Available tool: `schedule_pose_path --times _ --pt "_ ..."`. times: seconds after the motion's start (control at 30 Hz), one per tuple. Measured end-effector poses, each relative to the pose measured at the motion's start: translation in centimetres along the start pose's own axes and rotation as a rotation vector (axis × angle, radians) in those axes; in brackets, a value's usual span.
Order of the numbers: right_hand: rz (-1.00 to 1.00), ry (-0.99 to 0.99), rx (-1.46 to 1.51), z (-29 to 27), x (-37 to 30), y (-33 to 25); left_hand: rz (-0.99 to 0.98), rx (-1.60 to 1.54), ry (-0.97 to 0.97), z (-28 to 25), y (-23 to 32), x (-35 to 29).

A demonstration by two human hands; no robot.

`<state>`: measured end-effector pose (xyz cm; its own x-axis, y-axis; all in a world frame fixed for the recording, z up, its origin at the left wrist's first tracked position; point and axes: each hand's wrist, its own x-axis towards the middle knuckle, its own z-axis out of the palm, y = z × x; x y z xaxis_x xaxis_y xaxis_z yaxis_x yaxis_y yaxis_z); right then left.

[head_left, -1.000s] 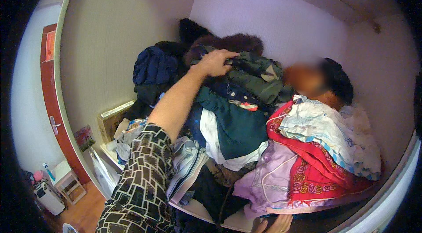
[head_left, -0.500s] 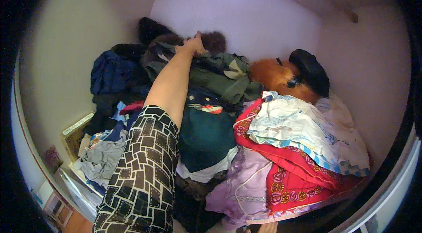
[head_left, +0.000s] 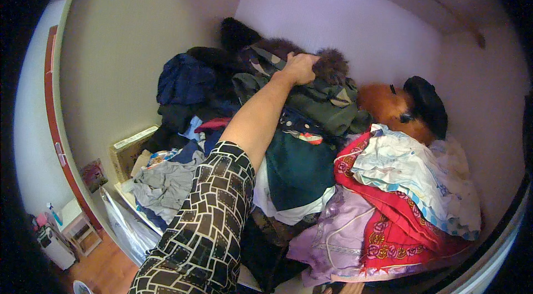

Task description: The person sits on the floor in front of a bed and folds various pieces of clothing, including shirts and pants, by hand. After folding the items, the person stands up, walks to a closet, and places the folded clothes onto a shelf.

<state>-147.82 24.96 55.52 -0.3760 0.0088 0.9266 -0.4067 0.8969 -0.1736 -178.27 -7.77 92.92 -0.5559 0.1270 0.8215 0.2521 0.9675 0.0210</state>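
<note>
- One wardrobe compartment (head_left: pixel 344 16) fills the head view, heaped with clothes: a navy garment (head_left: pixel 186 79) far left, a dark-green garment (head_left: pixel 300 172) mid-heap, red floral cloth (head_left: pixel 391 233) near right.
- Near left, a pale-edged box (head_left: pixel 136 137) stands behind a grey garment (head_left: pixel 166 183).
- Far in the heap, an olive-green jacket (head_left: pixel 325 106) lies crumpled, touching a dark-brown furry item (head_left: pixel 332 65).
- The left hand (head_left: pixel 301 68) rests there, fingers bent; whether it grips cloth, I cannot tell.
- The right hand (head_left: pixel 347 288), by lilac cloth (head_left: pixel 333 233), is mostly cut off; its hold is unclear.
</note>
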Motion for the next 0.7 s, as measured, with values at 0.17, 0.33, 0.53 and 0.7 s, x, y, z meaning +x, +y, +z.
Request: schedule_pose_path --times 0.17,0.33,0.53,0.7 --pt "-0.027 0.049 -0.048 0.6 0.4 0.8 -0.109 0.135 -0.012 -3.7 3.3 -1.6" --pt "-0.04 0.037 0.024 0.3 1.0 -0.4 -0.05 0.254 0.059 -8.1 2.8 -4.0" --pt "0.005 -0.066 -0.036 -0.4 -0.5 2.1 0.24 0.057 0.25 -9.6 8.2 -10.2" --pt "-0.083 0.125 0.03 -1.4 1.3 -0.9 0.475 -0.25 0.188 -12.1 15.4 -23.5"
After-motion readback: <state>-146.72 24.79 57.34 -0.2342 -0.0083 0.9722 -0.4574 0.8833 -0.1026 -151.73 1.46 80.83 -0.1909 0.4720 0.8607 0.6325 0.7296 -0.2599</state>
